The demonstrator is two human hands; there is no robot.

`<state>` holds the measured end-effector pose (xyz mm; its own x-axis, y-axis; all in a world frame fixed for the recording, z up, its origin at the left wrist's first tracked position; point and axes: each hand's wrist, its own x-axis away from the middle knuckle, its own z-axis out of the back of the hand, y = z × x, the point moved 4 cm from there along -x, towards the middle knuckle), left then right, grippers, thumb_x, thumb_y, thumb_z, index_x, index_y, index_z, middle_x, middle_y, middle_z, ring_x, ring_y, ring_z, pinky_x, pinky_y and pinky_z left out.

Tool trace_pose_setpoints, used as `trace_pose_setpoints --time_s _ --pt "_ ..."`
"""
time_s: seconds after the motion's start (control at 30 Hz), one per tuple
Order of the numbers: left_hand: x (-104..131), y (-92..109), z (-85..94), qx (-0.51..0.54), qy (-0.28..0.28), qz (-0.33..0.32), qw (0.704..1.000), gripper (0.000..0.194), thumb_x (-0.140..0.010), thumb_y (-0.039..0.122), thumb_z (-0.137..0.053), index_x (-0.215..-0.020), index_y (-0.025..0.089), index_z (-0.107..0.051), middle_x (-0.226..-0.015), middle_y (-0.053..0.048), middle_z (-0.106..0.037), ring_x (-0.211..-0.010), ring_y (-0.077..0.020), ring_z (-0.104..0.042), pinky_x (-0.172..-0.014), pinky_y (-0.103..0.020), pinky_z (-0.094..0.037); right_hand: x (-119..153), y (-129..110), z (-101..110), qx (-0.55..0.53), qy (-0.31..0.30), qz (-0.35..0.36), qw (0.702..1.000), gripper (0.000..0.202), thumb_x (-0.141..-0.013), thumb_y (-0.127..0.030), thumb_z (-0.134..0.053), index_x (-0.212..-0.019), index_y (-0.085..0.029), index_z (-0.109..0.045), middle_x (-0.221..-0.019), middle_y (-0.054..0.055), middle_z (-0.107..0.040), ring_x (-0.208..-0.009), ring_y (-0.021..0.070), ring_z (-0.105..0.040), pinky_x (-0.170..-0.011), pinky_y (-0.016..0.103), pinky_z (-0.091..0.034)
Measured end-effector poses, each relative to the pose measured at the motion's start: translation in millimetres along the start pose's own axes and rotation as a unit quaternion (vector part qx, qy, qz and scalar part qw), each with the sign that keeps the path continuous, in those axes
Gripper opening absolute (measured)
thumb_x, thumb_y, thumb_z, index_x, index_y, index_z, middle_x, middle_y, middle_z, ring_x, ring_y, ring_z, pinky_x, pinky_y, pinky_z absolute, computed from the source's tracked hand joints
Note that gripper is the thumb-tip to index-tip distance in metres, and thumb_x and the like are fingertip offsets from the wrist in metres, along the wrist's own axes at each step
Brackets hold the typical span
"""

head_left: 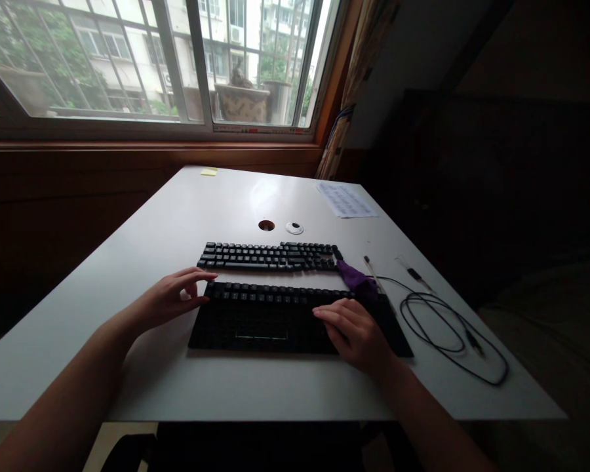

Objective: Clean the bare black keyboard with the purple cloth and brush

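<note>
A black keyboard base [260,328] lies on the white table, with keycaps fitted along its upper rows and its lower part bare of caps. My left hand [177,292] is at the base's upper left corner, thumb and forefinger apart with nothing visible between them. Over the right part of the base rests my right hand [351,328], its fingers close together at the end of the fitted keys; what they hold, if anything, is hidden. Behind the base, loose black keycaps [270,255] are laid out in rows. A purple cloth [356,278] touches the base's upper right.
On the right lie a coiled black cable [452,351], a thin brush [371,265] and a small wire-ended tool [415,275]. Printed papers [347,200], a yellow note [209,172], a cable hole [266,225] and its round cover [294,228] are farther back.
</note>
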<state>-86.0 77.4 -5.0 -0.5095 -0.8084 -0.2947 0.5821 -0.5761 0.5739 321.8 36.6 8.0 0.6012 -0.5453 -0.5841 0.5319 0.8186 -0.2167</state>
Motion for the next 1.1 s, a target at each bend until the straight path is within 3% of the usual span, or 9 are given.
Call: trace_pose_setpoints --time_s 0.1,0.2,0.4,0.57,0.77,1.1 --pt "0 -1 -0.6 -0.004 0.0 -0.002 1.0 0.04 -0.1 0.031 -0.062 -0.139 0.023 -0.06 -0.1 -0.004 -0.065 -0.075 -0.0109 -0.063 -0.069 -0.023 -0.057 1 3 6 0.018 0.041 -0.019 0.999 0.032 -0.093 -0.009 -0.056 -0.119 -0.024 -0.067 -0.1 0.005 -0.077 -0.084 0.0195 -0.069 -0.078 0.039 -0.054" --pt "1 -2 -0.8 -0.004 -0.001 -0.001 1.0 0.04 -0.1 0.031 -0.061 -0.14 0.023 -0.06 -0.099 -0.004 -0.064 -0.076 -0.0112 -0.064 -0.07 -0.023 -0.058 4 11 17 0.051 0.099 -0.063 0.992 0.026 -0.094 -0.01 -0.057 -0.113 -0.024 -0.068 -0.096 0.004 -0.075 -0.086 0.0192 -0.069 -0.081 0.037 -0.055" --pt "0 3 1.1 -0.002 -0.005 0.009 1.0 0.039 -0.1 0.032 -0.062 -0.138 0.024 -0.061 -0.1 -0.004 -0.065 -0.072 -0.0102 -0.062 -0.069 -0.023 -0.057 20 42 41 0.115 0.227 -0.216 0.943 0.016 -0.097 -0.02 -0.058 -0.106 -0.024 -0.07 -0.097 0.003 -0.075 -0.089 0.0211 -0.068 -0.084 0.037 -0.054" --pt "0 2 1.8 -0.005 -0.008 0.008 1.0 0.04 -0.1 0.033 -0.062 -0.139 0.024 -0.061 -0.099 -0.004 -0.064 -0.072 -0.0102 -0.061 -0.069 -0.023 -0.057 23 58 38 0.121 0.185 -0.261 0.94 0.015 -0.097 -0.026 -0.058 -0.104 -0.024 -0.071 -0.1 0.007 -0.073 -0.086 0.024 -0.062 -0.083 0.042 -0.052" --pt "-1 4 2.3 -0.009 -0.01 0.01 1.0 0.038 -0.1 0.034 -0.062 -0.137 0.023 -0.063 -0.098 -0.004 -0.065 -0.07 -0.0101 -0.061 -0.067 -0.023 -0.056 18 60 27 0.112 0.119 -0.222 0.961 0.015 -0.097 -0.027 -0.058 -0.104 -0.025 -0.072 -0.104 0.006 -0.073 -0.101 0.0268 -0.065 -0.094 0.047 -0.048" --pt "-3 9 2.5 -0.008 -0.012 0.002 1.0 0.034 -0.101 0.031 -0.061 -0.134 0.022 -0.064 -0.102 -0.005 -0.066 -0.069 -0.0089 -0.06 -0.068 -0.023 -0.056 18 56 20 0.117 0.066 -0.192 0.972 0.019 -0.097 -0.022 -0.057 -0.108 -0.026 -0.073 -0.108 0.006 -0.072 -0.102 0.0263 -0.062 -0.096 0.046 -0.049"
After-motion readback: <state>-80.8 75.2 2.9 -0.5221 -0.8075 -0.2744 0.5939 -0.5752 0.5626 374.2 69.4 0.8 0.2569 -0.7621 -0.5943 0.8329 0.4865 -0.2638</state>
